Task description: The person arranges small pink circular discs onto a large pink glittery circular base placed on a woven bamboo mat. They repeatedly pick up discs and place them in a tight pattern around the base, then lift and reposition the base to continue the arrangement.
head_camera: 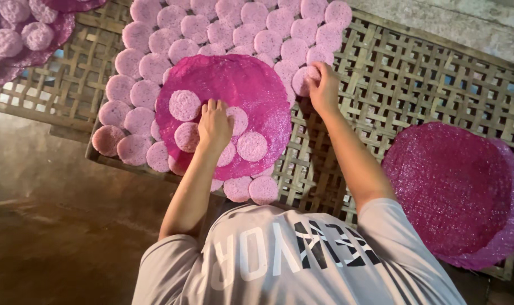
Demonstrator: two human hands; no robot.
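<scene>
Dozens of small pale pink round discs (155,65) cover the woven bamboo lattice rack (415,79). The left hand (214,125) presses flat, fingers together, on the large magenta round sheet (240,85). The right hand (323,85) pinches one small pink disc (302,79) at that sheet's edge.

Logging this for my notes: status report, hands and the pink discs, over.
Left hand flat on small discs atop the big magenta sheet. Right hand pinching a small pink disc at the sheet's edge. Nothing blocking.
</scene>
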